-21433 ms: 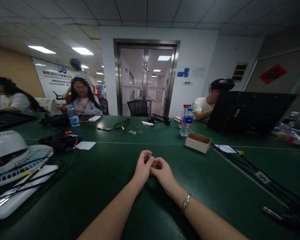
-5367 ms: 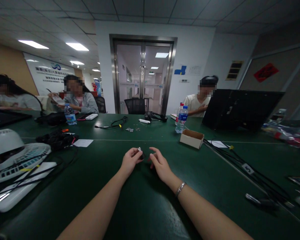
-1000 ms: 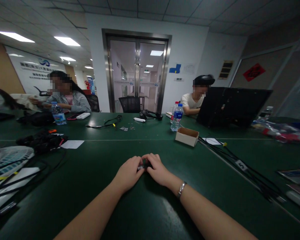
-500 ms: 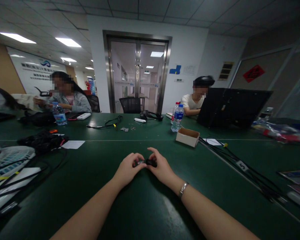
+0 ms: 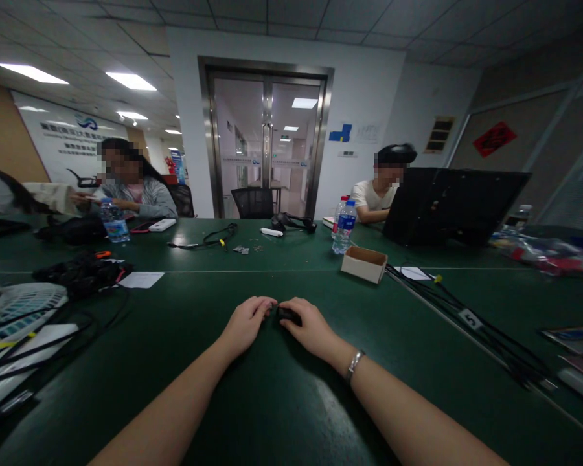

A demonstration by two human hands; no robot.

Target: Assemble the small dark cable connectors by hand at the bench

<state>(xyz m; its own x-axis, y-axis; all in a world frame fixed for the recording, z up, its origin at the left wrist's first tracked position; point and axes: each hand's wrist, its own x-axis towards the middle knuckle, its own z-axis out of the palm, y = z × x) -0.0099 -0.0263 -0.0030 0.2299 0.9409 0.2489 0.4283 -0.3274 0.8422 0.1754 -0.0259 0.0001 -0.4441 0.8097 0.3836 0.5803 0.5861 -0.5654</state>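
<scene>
Over the middle of the green table [image 5: 272, 408], my two hands are close together with a narrow gap between the fingertips. My right hand [image 5: 304, 323] is closed around a small, black, rounded object [image 5: 287, 315]; its kind does not show. A silvery band circles my right wrist. Fingers curled and thumb pressed in, my left hand [image 5: 247, 323] is closed on something small, nearly all of it hidden, with only a greyish bit near the fingertips.
A small open cardboard box [image 5: 364, 265] stands beyond my right hand, near two bottles [image 5: 344, 226]. Small grey bits [image 5: 241, 250] lie farther back. Black cables [image 5: 466, 323] run along the right; a white fan [image 5: 24, 310] is at left. Two people sit across the table.
My left fingers have closed further, hiding most of the dark thing that showed between them. My right forefinger has come down from its raised pose onto the black object. Both hands shifted slightly left.
</scene>
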